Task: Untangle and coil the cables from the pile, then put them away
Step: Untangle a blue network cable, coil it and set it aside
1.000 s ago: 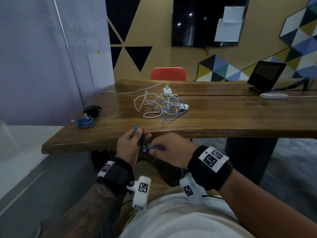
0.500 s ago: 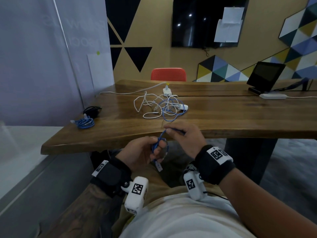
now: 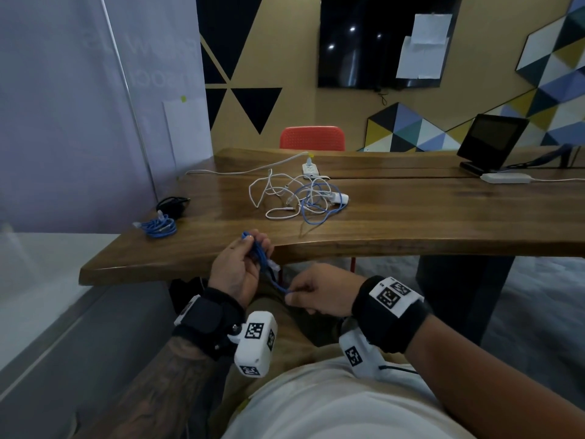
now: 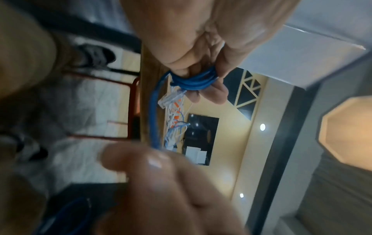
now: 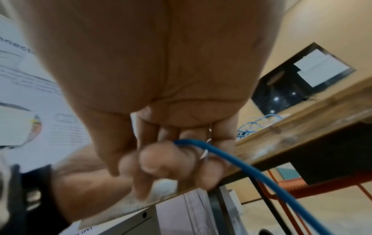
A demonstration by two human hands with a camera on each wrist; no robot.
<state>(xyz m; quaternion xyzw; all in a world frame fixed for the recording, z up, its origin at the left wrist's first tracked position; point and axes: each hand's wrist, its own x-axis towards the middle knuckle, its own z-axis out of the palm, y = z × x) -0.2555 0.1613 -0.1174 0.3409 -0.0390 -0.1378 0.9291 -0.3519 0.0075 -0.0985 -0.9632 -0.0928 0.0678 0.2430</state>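
Note:
Both hands work a blue cable (image 3: 259, 253) below the table's near edge. My left hand (image 3: 242, 264) grips several coiled loops of it (image 4: 196, 80), and a clear plug (image 4: 170, 98) hangs from the bundle. My right hand (image 3: 311, 294) pinches the free strand (image 5: 227, 156) lower and to the right, over my lap. A tangled pile of white and blue cables (image 3: 300, 198) lies on the wooden table (image 3: 411, 223). One coiled blue cable (image 3: 158, 225) and a black coiled cable (image 3: 172, 204) sit near the table's left end.
A white power strip (image 3: 310, 167) lies behind the pile, its cord running left. A dark screen on a stand (image 3: 490, 142) and a white box (image 3: 505, 178) are at the far right. A red chair (image 3: 311, 137) stands behind the table. A wall panel is at the left.
My left hand has risen to the table edge with the coil. My right hand has dropped from near the table edge down to my lap, drawing the strand around.

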